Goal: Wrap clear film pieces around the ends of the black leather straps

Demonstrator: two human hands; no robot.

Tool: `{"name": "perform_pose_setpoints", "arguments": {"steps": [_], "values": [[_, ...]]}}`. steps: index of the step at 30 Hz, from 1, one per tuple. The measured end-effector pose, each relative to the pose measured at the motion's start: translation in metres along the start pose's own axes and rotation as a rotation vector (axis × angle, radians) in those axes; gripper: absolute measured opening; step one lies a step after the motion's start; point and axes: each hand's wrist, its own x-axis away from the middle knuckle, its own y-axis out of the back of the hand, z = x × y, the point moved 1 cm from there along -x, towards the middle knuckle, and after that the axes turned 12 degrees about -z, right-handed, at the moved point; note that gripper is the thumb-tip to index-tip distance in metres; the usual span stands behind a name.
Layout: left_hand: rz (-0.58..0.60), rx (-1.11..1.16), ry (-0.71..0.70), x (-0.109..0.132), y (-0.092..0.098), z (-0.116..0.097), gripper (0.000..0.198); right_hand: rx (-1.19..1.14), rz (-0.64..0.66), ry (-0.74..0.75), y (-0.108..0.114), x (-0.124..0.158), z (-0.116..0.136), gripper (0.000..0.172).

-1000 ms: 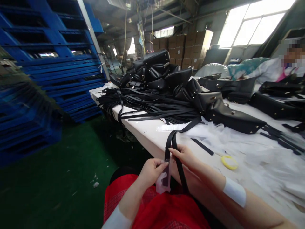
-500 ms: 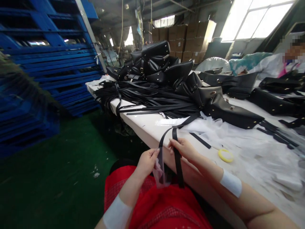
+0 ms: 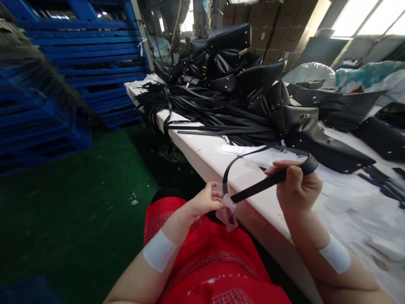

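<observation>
A long black strap [image 3: 262,182] loops between my two hands above the near edge of the white table [image 3: 205,156]. My right hand [image 3: 295,185] is closed round the strap's upper fold, lifted over the table. My left hand [image 3: 207,200] pinches a small clear plastic sleeve [image 3: 228,212] that covers one strap end, just above my red lap. A big heap of loose black straps [image 3: 205,114] lies on the table beyond my hands.
Black leather bags [image 3: 234,59] are piled at the far end of the table, more lie flat on the right [image 3: 329,147]. Stacked blue pallets [image 3: 63,63] stand left of a green floor [image 3: 79,211]. White wrapping sheets [image 3: 357,202] cover the table's right part. Cardboard boxes stand behind.
My right hand has risen and swung right with the strap, pulling it out sideways from the sleeve end. My left hand stays low on the sleeve. The view has tipped down.
</observation>
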Motion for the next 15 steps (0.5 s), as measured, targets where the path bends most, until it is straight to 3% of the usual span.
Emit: {"name": "perform_pose_setpoints", "arguments": {"steps": [15], "values": [[-0.086, -0.180, -0.047, 0.000, -0.003, 0.000, 0.071, 0.265, 0.257, 0.095, -0.001, 0.012, -0.014, 0.023]]}}
